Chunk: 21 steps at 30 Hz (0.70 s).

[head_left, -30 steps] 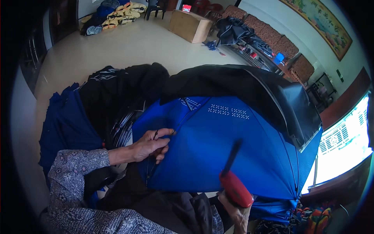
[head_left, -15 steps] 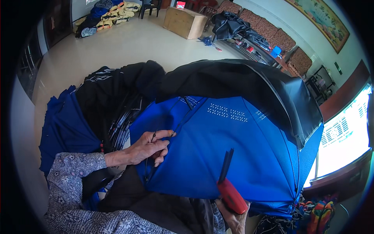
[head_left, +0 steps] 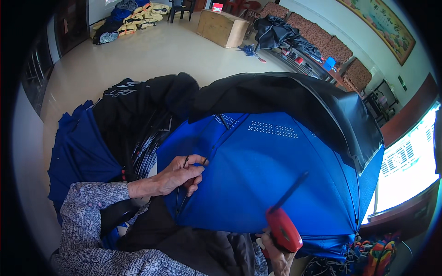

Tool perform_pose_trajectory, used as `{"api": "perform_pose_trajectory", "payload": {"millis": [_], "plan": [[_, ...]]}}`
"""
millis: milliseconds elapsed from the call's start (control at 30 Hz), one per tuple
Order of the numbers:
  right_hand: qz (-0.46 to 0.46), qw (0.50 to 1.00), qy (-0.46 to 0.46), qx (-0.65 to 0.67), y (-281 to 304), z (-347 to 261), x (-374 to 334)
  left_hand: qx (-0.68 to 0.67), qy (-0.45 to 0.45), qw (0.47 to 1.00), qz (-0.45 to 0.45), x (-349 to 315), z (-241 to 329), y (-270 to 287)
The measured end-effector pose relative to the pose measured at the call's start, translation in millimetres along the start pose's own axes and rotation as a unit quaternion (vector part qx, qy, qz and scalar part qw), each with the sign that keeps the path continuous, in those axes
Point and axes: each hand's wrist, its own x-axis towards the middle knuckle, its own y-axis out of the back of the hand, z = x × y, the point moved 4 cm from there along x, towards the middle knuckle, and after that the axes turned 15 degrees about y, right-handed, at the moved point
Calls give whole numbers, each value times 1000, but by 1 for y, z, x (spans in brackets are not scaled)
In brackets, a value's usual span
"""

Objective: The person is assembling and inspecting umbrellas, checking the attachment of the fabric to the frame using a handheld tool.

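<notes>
Across my lap spreads a large umbrella canopy [head_left: 258,184], bright blue with rows of white marks and a black part [head_left: 271,92] folded over its far side. My left hand [head_left: 182,177] is closed in a pinch on a thin dark umbrella rib [head_left: 213,149] lying along a seam. A thin dark strand loops by its fingers, partly hidden. At the lower right, my right hand [head_left: 278,257] grips red-handled scissors [head_left: 284,230]. Their dark blades point up and right over the blue cloth, looking like one strip. Most of the right-hand fingers are hidden.
Left of the canopy lie folded black and blue cloth [head_left: 76,152] and a bundle of metal ribs [head_left: 146,152]. Multicoloured cloth [head_left: 380,257] sits at the lower right. Farther off stand a brown box [head_left: 222,28], heaped bundles [head_left: 138,18] and a low table [head_left: 299,62] with black cloth.
The scissors have moved slightly right and down, and their two separate blades now look like one. My left hand keeps its pinch; the whole view has shifted a little.
</notes>
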Motion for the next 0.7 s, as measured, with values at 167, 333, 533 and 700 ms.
{"api": "perform_pose_trajectory", "payload": {"millis": [167, 333, 533, 700], "plan": [[60, 996, 40, -55, 26, -5, 14, 34, -10, 999, 2, -2, 1, -2], [225, 974, 18, 10, 53, -6, 12, 80, -16, 997, -3, -3, 6, -8], [236, 971, -11, -39, 52, -6, -13, 130, -24, 990, -46, -6, 13, -16], [226, 973, 1, -40, 42, 0, -37, 165, -10, 985, -53, -6, 25, -22]]}}
